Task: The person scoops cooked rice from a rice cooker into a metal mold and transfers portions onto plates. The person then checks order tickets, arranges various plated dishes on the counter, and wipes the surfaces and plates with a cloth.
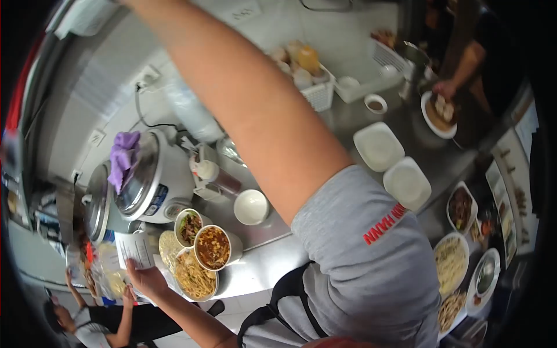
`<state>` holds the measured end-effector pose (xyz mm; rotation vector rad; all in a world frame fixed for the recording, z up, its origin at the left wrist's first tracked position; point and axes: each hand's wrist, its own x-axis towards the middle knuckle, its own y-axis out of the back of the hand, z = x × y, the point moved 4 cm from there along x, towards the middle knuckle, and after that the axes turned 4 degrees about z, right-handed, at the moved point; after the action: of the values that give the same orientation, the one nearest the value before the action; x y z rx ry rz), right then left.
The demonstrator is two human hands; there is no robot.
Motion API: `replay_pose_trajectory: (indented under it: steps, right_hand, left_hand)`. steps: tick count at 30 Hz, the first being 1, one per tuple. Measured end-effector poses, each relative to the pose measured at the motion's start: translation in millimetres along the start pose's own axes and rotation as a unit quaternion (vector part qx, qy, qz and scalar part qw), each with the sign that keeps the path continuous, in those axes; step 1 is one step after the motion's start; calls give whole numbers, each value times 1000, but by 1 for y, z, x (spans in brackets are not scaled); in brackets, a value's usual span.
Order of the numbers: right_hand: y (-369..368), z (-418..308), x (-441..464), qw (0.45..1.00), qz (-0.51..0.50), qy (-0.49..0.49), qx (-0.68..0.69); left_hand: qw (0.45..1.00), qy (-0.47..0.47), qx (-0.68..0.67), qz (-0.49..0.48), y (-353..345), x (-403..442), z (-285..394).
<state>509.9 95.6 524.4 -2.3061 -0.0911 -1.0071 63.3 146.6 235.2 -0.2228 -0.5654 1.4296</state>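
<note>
My left hand (147,278) is at the lower left, its fingers closed on a white printed paper slip (134,249). Just right of it stand a bowl of noodles (197,275), a bowl of reddish-brown soup (213,247) and a smaller bowl with greens and meat (188,227). A pale bundle in clear wrap (170,249) lies between the slip and the noodles. My right arm, in a grey sleeve, stretches across the view to the top left edge; the hand is beyond the frame.
Rice cookers (156,174), one with a purple cloth (123,159), stand left. An empty white bowl (251,207), sauce bottle (219,176) and white basket (319,93) are mid-counter. Food plates (451,264) sit right. A co-worker's hand (445,89) touches a plate; another person (93,325) is lower left.
</note>
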Motion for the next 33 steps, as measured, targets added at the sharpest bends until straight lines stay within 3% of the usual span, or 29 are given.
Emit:
replay_pose_trajectory:
  steps: [4, 5, 6, 8, 13, 14, 15, 16, 17, 19, 21, 23, 25, 27, 30, 31, 32, 33]
  right_hand:
    - [29, 18, -89, 991, -110, 51, -50]
    - [40, 19, -115, 966, -247, -58, 46]
    - [36, 33, -144, 960, -264, 86, 44]
    - [67, 27, -191, 922, -376, -93, 14]
    - [119, 24, -269, 796, -574, -184, 58]
    - [124, 19, -281, 759, -622, -186, 48]
    - [128, 19, -291, 705, -636, -298, 97]
    - [128, 21, -303, 627, -651, -403, 143]
    - [123, 33, -323, 603, -655, -409, 201]
    - [120, 30, -333, 580, -665, -448, 144]
    - [109, 0, -328, 589, -713, -368, 103]
    - [98, -20, -348, 550, -747, -345, 145]
    - [88, -45, -386, 489, -794, -314, 178]
    - [78, -80, -417, 413, -843, -286, 193]
    - [62, -157, -454, 430, -854, -113, 270]
    - [60, -162, -479, 375, -895, -73, 232]
    - [64, -197, -492, 369, -882, -60, 286]
    - [66, -219, -513, 429, -849, 69, 301]
  left_hand:
    - [999, 12, 28, -16, -1, -13, -1]
    - [999, 6, 34, -18, -4, -17, -2]
    - [999, 0, 41, -20, -8, -23, -2]
    - [998, -24, 61, -6, -15, -34, -6]
    - [994, -33, 107, 9, -14, -56, -33]
    - [993, -6, 109, 39, -24, -68, -37]
    - [992, -16, 120, 38, -8, -65, -51]
    - [981, 29, 192, 26, -22, -77, -54]
    - [955, 11, 289, 60, -30, -86, -54]
    - [930, -5, 349, -114, -66, -102, -36]
    - [887, -75, 416, -184, -68, -112, -22]
    - [837, -252, 444, -195, -64, -123, 2]
    - [793, -250, 533, -160, -36, -134, 10]
    - [797, -236, 544, -118, -3, -148, 20]
    - [772, -168, 611, -51, 55, -172, 50]
    - [767, -153, 622, -19, 77, -182, 61]
    - [761, -137, 634, 14, 99, -194, 73]
    - [759, -146, 632, 54, 119, -209, 88]
